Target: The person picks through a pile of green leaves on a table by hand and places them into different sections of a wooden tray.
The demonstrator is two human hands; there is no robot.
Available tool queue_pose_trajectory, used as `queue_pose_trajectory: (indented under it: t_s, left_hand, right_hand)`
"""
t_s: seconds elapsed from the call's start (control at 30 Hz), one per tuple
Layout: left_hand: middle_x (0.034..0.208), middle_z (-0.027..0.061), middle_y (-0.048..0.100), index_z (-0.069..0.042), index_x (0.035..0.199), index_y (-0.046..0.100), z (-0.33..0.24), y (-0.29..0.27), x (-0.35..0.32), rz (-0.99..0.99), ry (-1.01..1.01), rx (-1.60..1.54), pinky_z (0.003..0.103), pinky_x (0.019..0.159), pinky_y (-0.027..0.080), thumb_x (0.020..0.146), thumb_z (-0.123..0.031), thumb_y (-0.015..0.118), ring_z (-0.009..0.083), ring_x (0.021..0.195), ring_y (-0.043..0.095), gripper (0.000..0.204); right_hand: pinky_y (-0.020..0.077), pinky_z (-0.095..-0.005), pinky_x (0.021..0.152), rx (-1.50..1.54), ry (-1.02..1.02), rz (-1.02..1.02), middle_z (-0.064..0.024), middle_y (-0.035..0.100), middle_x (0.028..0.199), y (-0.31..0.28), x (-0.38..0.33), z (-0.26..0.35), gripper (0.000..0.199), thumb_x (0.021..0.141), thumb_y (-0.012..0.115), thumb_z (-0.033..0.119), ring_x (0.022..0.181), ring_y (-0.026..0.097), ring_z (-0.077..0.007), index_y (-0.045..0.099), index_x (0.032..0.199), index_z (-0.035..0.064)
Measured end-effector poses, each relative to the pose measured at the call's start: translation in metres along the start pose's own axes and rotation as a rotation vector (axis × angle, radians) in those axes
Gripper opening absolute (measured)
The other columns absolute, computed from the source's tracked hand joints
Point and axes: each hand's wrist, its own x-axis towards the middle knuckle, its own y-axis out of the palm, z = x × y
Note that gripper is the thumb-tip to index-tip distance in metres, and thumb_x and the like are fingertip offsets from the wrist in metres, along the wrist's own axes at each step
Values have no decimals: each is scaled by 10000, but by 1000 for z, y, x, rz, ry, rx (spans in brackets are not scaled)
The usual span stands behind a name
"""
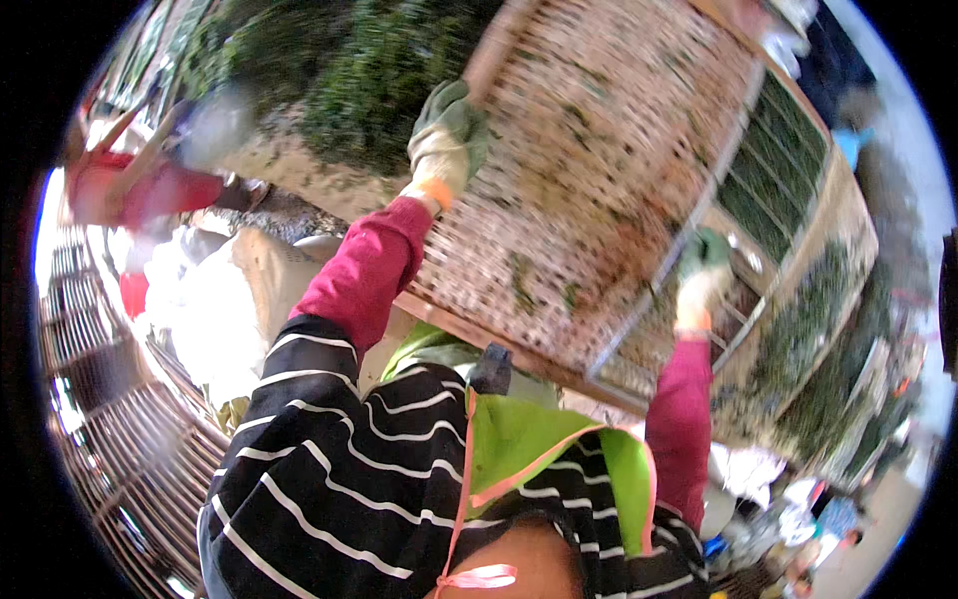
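The person lifts a big woven tray (599, 170) with both hands, and the tray is tilted in front of the body. The tray is flat, with a wooden frame and a lattice bottom, and small bits of green leaves stick to its weave.

The left hand (447, 140) wears a pale glove with a green back and an orange cuff. Its grip is closed around the frame at the upper left corner of the tray. The right hand (702, 275) wears the same kind of glove. It is at the lower right edge of the tray, where the frame meets another tray. It seems to hold this edge, but the fingers are blurred and I cannot tell for sure how tight the grip is.

Both arms have dark red sleeves (364, 270). Lower in the picture there is a black top with white stripes (329, 479) and a bright green cloth with a pink edge (519, 439).

Behind the lifted tray, on the right, more trays (788, 160) stand in a stack, and green leaves lie in them. On the left side a white sack (230, 299) is near empty wicker trays (110, 419). Far at the upper left is another person in red (130, 190), very blurred.
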Motion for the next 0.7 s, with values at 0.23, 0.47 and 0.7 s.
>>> queue_pose_trajectory:
  t_s: [0.23, 0.47, 0.7]
  left_hand:
    - [1623, 203, 353, -76, 1526, 448, 72, -185, 9, -16, -87, 990, 455, 1253, 280, 966, -297, 584, 342, 1521, 315, 618]
    - [1692, 157, 245, -64, 1604, 310, 96, -191, -11, 278, -73, 1188, 437, 1297, 76, 1042, -519, 372, 303, 1572, 204, 727]
    - [1645, 195, 330, -19, 1553, 395, 80, -204, -7, 247, -115, 1033, 481, 1280, 154, 1016, -464, 469, 350, 1548, 257, 702]
  right_hand:
    - [529, -377, 930, 185, -394, 181, -107, 682, 1110, 150, 47, 214, 291, 945, 658, 89, 1033, 648, -255, 647, 1232, 41]
    - [317, -636, 1172, -1003, -829, 695, -127, 94, 1731, 355, 51, 310, 908, 899, 677, 212, 1555, 180, -433, 182, 1660, 239]
    - [548, -512, 990, -925, -804, 819, -127, 612, 1295, 442, 93, 366, 603, 852, 720, 60, 1234, 585, -368, 563, 1419, 189]
